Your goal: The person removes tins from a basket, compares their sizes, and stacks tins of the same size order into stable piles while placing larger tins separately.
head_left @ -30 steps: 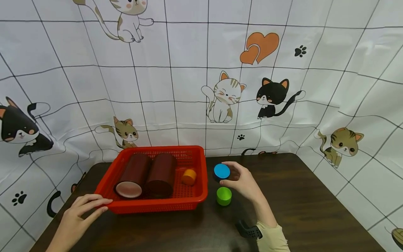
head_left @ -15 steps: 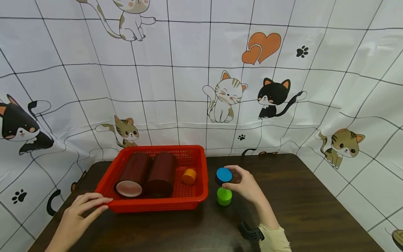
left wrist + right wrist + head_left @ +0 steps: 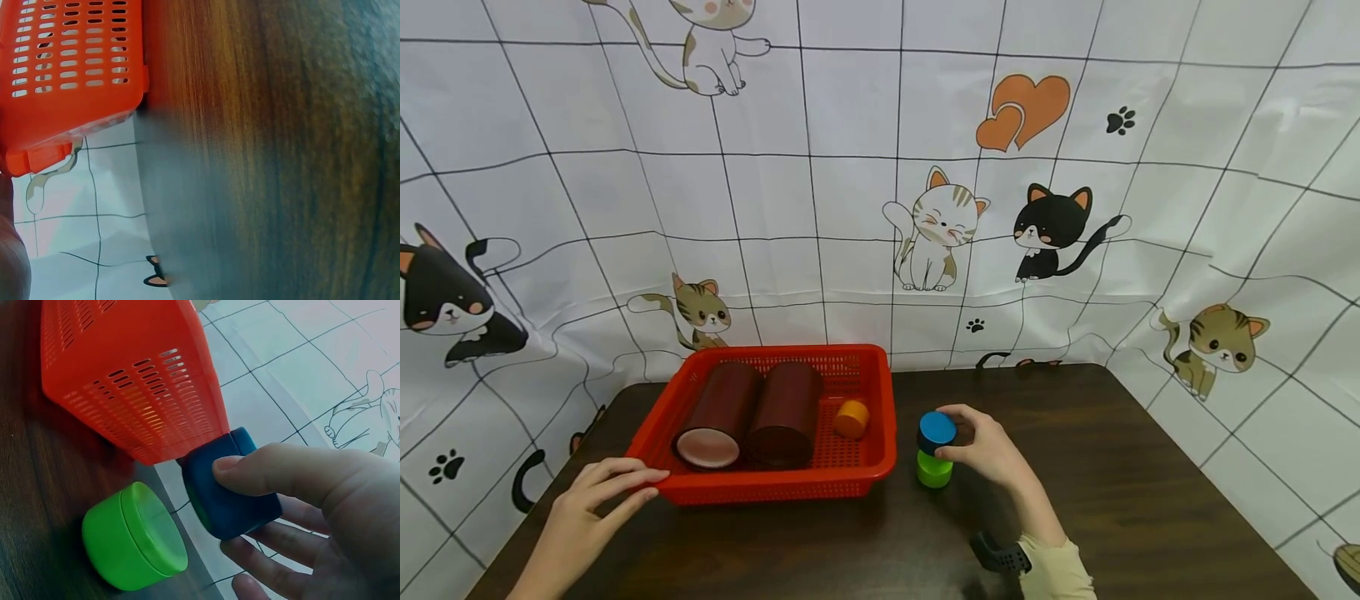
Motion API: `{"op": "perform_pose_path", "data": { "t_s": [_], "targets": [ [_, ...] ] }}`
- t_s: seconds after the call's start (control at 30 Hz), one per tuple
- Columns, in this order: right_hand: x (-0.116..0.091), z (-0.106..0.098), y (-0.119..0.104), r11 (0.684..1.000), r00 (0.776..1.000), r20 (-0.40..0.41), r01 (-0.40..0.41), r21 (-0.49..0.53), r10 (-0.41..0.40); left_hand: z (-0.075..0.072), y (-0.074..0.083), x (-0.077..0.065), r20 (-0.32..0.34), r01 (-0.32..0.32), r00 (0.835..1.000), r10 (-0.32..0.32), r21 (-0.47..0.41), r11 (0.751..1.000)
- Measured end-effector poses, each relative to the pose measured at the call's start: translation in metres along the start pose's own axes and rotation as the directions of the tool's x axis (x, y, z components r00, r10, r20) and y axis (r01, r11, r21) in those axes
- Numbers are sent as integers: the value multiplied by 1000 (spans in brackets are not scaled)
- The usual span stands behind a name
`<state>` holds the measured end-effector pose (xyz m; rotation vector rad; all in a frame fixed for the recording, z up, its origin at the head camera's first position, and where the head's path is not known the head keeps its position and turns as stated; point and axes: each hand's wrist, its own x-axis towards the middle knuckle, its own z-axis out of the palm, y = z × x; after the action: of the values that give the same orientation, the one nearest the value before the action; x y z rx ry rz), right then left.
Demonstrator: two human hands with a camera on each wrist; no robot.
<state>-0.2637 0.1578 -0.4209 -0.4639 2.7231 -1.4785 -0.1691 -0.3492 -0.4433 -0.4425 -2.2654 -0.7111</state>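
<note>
My right hand (image 3: 988,450) pinches a small blue lidded jar (image 3: 937,429) between thumb and fingers. The jar hangs tilted in the right wrist view, apart from a squat green lidded jar (image 3: 131,540) that stands on the table. In the head view the blue jar overlaps the green one's top. My left hand (image 3: 583,521) rests its fairly straight fingertips on the near left corner of a red plastic basket (image 3: 760,492). Only a blurred edge of that hand shows in the left wrist view.
Inside the basket lie two dark brown cylinders, one (image 3: 718,408) with a pale end and another (image 3: 786,412) beside it, plus a small orange jar (image 3: 852,419). A cat-print sheet (image 3: 850,208) hangs behind the dark wooden table (image 3: 1120,500).
My right hand has brought the blue jar slightly right and toward me, so it now overlaps the green jar in the head view. My left hand and the basket stay put.
</note>
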Motion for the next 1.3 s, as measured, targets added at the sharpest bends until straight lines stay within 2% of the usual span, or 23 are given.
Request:
{"op": "perform_pose_path", "data": {
  "t_s": [0.17,0.7,1.3],
  "targets": [
    [2,0,3,1000,999,44,21,-23,-20,0,1,0,1,7,1000,-7,4,1000],
    [-4,-4,-2,998,995,92,32,-45,-28,0,0,0,8,17,1000,-17,7,1000],
    [-4,-3,3,996,989,149,32,-79,-20,0,0,0,8,27,1000,-27,7,1000]
  ]
}}
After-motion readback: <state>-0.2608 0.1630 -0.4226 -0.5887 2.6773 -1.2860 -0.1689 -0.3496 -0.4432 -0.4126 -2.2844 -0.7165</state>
